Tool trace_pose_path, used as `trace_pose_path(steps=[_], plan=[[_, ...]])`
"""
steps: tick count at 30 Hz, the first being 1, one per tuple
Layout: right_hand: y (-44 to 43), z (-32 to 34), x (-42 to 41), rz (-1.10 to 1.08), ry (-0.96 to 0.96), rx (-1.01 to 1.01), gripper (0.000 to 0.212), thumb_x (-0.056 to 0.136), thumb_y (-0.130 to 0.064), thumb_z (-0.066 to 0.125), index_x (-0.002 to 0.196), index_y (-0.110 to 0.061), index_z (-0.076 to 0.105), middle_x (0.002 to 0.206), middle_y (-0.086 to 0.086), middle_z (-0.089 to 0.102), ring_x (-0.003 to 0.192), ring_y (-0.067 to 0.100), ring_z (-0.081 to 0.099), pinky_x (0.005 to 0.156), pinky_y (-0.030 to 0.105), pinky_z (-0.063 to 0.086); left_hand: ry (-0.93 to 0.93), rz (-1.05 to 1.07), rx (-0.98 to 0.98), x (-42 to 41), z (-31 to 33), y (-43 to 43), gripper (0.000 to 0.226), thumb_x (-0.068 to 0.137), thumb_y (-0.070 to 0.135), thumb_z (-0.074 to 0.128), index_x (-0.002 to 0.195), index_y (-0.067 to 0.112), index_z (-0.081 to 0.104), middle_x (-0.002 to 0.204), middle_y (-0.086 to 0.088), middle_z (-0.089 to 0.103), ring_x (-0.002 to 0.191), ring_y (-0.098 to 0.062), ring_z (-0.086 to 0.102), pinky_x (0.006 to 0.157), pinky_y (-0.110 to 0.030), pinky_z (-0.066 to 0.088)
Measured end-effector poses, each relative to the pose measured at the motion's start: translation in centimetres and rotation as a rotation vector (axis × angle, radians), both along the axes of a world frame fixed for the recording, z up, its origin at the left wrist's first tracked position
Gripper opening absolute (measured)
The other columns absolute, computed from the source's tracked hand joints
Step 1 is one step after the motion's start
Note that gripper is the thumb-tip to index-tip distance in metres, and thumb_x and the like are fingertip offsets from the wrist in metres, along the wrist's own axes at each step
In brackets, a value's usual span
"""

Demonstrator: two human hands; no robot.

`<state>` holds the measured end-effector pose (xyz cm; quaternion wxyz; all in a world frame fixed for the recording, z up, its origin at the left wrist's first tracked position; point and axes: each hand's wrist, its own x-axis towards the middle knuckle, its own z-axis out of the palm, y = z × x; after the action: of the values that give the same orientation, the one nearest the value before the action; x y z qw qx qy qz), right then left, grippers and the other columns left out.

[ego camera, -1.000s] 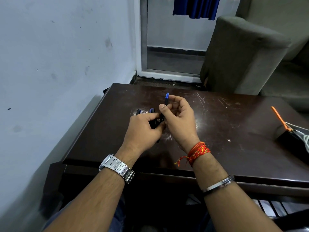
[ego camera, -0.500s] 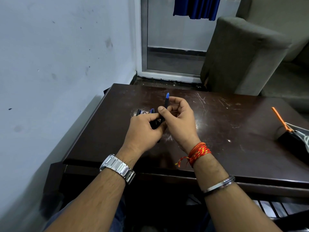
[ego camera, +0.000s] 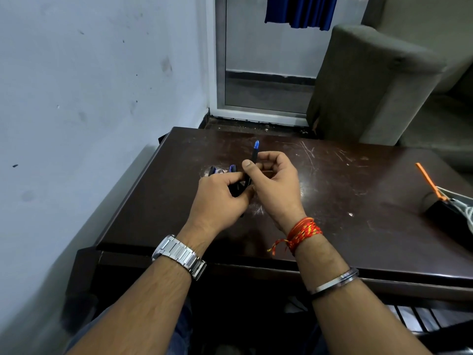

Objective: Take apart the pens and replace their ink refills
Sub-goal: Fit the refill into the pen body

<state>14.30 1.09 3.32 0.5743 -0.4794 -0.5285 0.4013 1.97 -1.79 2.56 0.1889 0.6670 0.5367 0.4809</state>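
My right hand (ego camera: 275, 183) is curled round a dark pen (ego camera: 254, 155). The thumb lies across the near side of the barrel and the fingers are folded in behind it, so the grip is closed tight. The pen's blue end points up and away from me, clear of my fist. My left hand (ego camera: 220, 198) meets it from the other side. Its thumb and bent fingers pinch the lower, dark part of the same pen, where the two hands touch. How much of the barrel runs between my palms I cannot tell, because my fingers cover it. Two small blue-ended pieces (ego camera: 232, 168) show just beyond my left knuckles. I cannot tell whether they lie on the surface or sit in that hand.

I hold the pen above a dark brown wooden table (ego camera: 358, 226), scratched and scuffed and shiny in patches. At its right edge lies a black object (ego camera: 445, 213) with an orange strip (ego camera: 426, 179) sticking up from it and white cord beside it. I wear a steel watch (ego camera: 179, 254) on my left wrist, and red thread (ego camera: 304, 233) and a metal bangle (ego camera: 335, 281) on my right forearm.

A pale, marked wall (ego camera: 89, 98) runs along the table's left side. Beyond the far edge stands a glass door (ego camera: 266, 73) in a white frame, with blue cloth (ego camera: 302, 11) hanging at its top. A grey-green sofa (ego camera: 371, 85) sits to the right.
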Motion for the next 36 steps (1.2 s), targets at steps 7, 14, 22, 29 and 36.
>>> trace_pose_path(steps=[7, 14, 22, 29, 36], plan=[[0.2, 0.6, 0.2, -0.053, 0.038, 0.046, 0.01, 0.086, -0.019, 0.076, 0.091, -0.026, 0.069, 0.083, -0.006, 0.073, 0.074, 0.002, 0.066, 0.065, 0.02, 0.055, -0.012, -0.004, -0.036, 0.0, -0.2, 0.1, 0.019, 0.081, 0.019, 0.079, 0.099, 0.023, 0.08, 0.071, 0.023, 0.068, 0.074, 0.006, 0.068, 0.063, -0.007, 0.05], [0.9, 1.5, 0.9, -0.131, 0.175, 0.022, 0.008, 0.092, -0.018, 0.069, 0.097, -0.024, 0.069, 0.089, -0.003, 0.073, 0.075, 0.002, 0.064, 0.07, 0.028, 0.058, 0.008, -0.001, -0.088, -0.2, -0.6, 0.3, 0.016, 0.075, 0.021, 0.082, 0.09, 0.026, 0.081, 0.064, 0.02, 0.068, 0.062, 0.01, 0.064, 0.059, -0.004, 0.045], [0.7, 2.2, 2.1, -0.139, 0.341, 0.082, 0.01, 0.084, -0.012, 0.052, 0.085, -0.016, 0.061, 0.073, -0.004, 0.068, 0.059, 0.006, 0.054, 0.053, 0.025, 0.046, -0.035, 0.037, -0.053, -0.2, -0.6, 0.2, 0.013, 0.076, 0.02, 0.082, 0.079, 0.032, 0.077, 0.054, 0.024, 0.065, 0.054, 0.007, 0.062, 0.053, -0.002, 0.041], [0.0, 0.9, 1.7, -0.013, -0.02, 0.025, 0.041, 0.08, -0.014, 0.043, 0.092, -0.053, 0.045, 0.061, -0.005, 0.063, 0.053, 0.013, 0.052, 0.052, 0.03, 0.043, -0.076, 0.095, -0.018, -0.1, -0.6, 0.3, 0.01, 0.077, 0.019, 0.081, 0.085, 0.026, 0.081, 0.064, 0.014, 0.07, 0.07, -0.004, 0.067, 0.059, -0.003, 0.044], [-0.1, 0.2, 0.7, 0.09, -0.133, -0.037, 0.011, 0.078, -0.041, 0.064, 0.081, -0.034, 0.072, 0.064, -0.008, 0.064, 0.062, 0.012, 0.061, 0.065, 0.039, 0.054, -0.058, 0.046, -0.03, -0.4, -0.6, 0.3, 0.017, 0.077, 0.024, 0.082, 0.094, 0.027, 0.081, 0.074, 0.016, 0.074, 0.075, 0.005, 0.068, 0.063, -0.005, 0.047]])
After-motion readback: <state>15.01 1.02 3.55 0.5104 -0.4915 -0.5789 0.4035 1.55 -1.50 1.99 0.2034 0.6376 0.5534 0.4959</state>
